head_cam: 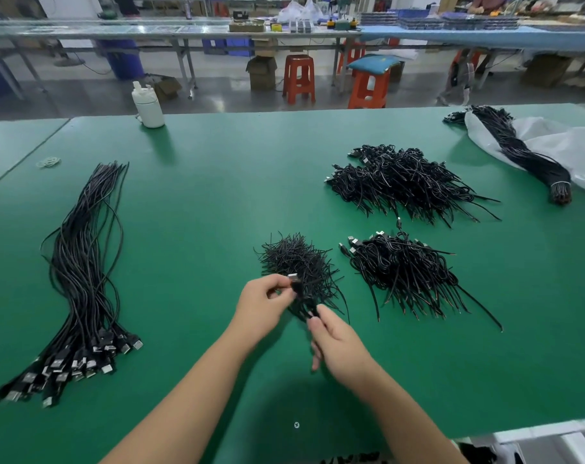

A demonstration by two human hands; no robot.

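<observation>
Looked mid-fold on a cable (297, 287): plug pinched in left hand (261, 306) grip, cord pinched lower by right hand (337, 346). Probably needed looping next, then one of the ties (294, 256).

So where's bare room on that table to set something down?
Bare: the stretch between the long cables and the small wire pile, up to the white bottle; also the near corner below the lower heap. Crowded: around the upper heap.
</observation>
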